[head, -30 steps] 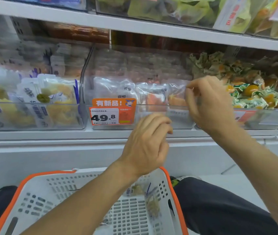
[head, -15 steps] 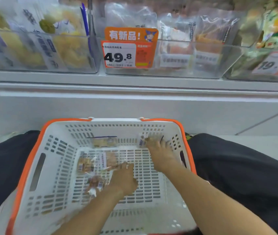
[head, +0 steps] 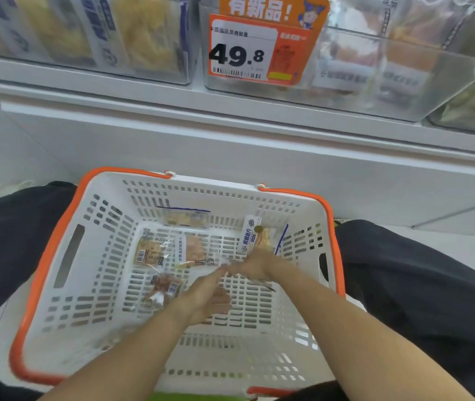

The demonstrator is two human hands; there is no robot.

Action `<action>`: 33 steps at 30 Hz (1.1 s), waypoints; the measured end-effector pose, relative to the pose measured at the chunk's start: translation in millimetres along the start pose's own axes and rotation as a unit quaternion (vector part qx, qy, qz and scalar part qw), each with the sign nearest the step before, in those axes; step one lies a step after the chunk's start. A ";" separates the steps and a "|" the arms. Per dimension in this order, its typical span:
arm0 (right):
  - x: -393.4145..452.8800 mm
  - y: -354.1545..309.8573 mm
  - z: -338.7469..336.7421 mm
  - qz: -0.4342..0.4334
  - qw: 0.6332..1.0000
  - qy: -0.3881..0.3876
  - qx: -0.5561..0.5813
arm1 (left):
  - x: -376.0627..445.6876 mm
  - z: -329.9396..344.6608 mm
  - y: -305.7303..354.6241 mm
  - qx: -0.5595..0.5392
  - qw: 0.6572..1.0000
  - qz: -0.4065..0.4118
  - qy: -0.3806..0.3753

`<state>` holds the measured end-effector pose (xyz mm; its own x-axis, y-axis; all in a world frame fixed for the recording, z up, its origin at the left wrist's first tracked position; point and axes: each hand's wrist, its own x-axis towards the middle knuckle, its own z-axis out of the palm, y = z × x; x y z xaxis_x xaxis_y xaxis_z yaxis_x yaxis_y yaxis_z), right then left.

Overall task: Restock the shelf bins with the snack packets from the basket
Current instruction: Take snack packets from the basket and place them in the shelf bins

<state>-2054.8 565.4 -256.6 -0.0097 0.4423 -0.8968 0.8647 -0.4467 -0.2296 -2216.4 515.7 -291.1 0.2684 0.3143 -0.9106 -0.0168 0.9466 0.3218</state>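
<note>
Both hands reach into the basket, where the snack packets lie toward twelve o'clock: the left hand extends loose, released fingers, while the right hand pinches the pale-labelled packet, likely to lift it to the shelf bin.

Shop aisle: price tag, stocked shelf bins, basket.

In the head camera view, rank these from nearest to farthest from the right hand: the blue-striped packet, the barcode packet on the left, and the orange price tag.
From the right hand:
1. Blue-striped packet, just beyond the fingers by the basket's right wall.
2. Barcode packet, left on the basket floor.
3. Orange price tag, up on the shelf bin.
</note>
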 end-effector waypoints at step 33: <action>-130.0 -84.0 -80.0 -0.381 0.829 0.161 0.377 | -168.7 -29.0 145.8 0.097 0.853 0.501 0.104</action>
<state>-2086.1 607.6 -90.5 -0.1697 0.9494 -0.2641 0.1083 -0.2484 -0.9626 -2292.0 602.8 -98.1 0.0359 0.9845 -0.1719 0.0275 0.1709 0.9849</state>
